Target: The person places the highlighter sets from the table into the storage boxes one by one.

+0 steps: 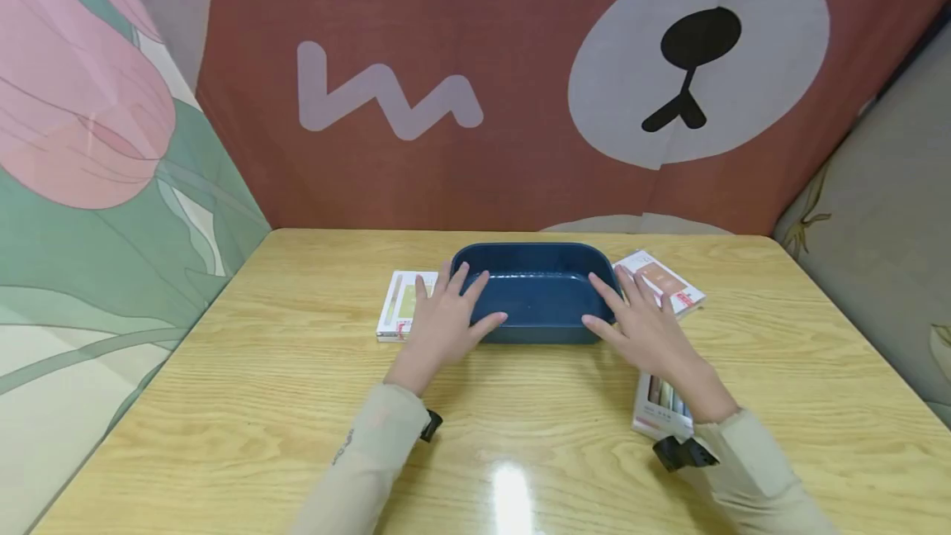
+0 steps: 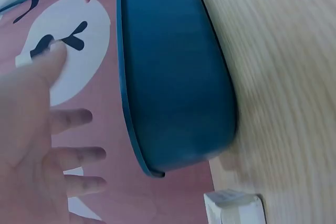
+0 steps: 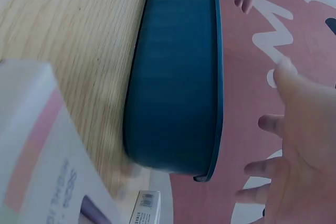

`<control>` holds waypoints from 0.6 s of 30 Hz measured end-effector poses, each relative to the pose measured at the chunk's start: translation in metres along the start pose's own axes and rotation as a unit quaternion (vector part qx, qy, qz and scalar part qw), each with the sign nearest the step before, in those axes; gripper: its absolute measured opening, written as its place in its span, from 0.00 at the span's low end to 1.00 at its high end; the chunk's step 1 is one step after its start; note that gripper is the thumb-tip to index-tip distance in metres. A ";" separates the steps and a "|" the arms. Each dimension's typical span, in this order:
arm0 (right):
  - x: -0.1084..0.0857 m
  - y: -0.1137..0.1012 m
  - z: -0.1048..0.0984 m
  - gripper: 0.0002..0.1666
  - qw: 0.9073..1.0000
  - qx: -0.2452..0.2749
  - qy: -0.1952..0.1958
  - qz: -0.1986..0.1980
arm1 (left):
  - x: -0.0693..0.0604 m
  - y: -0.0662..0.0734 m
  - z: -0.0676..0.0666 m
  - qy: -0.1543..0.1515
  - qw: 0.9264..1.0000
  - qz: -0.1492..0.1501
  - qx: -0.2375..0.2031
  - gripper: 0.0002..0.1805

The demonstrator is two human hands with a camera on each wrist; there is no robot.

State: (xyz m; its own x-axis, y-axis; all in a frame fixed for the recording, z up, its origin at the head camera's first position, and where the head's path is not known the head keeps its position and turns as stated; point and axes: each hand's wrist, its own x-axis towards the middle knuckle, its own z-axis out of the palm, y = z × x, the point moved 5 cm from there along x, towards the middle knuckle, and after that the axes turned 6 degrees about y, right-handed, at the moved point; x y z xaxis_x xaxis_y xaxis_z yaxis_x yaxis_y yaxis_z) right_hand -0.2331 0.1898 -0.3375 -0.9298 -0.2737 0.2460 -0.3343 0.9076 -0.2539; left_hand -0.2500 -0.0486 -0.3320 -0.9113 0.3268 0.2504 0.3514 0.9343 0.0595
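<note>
A dark blue rectangular bin (image 1: 531, 335) stands on the table, its open top facing up and nothing visible inside. My left hand (image 1: 444, 322) is spread over its left end, and my right hand (image 1: 646, 329) over its right end. Both wrist views show a gap between the fingers and the bin's wall (image 2: 173, 72), (image 3: 173, 82). Left of the bin lies a flat white box (image 1: 394, 304) with a green panel, partly covered by my left hand. Another white box (image 1: 664, 279) with an orange-brown panel lies beyond my right hand.
Below my right wrist a pale box (image 1: 657, 415) with a window shows several coloured sticks or pens; the forearm hides part of it. The wooden table (image 1: 297, 419) meets a red-brown patterned backdrop (image 1: 446, 180) at its far edge. Patterned fabric stands on both sides.
</note>
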 end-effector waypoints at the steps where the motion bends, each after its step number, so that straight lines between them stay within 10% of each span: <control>1: 0.000 0.001 0.000 0.39 1.000 0.006 0.000 0.000 | 0.000 -0.002 -0.001 0.003 1.000 0.000 -0.001 0.37; 18: 0.003 0.021 -0.004 0.27 0.998 0.048 0.035 -0.034 | -0.007 -0.030 -0.015 0.103 0.993 -0.047 -0.040 0.22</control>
State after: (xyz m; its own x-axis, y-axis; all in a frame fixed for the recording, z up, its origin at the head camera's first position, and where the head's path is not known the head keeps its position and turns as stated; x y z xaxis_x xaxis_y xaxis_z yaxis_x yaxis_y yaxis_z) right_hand -0.2420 0.2094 -0.3381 -0.8930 -0.3076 0.3286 -0.4123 0.8519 -0.3229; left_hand -0.2514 -0.0811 -0.3211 -0.8804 0.1956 0.4319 0.2908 0.9422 0.1662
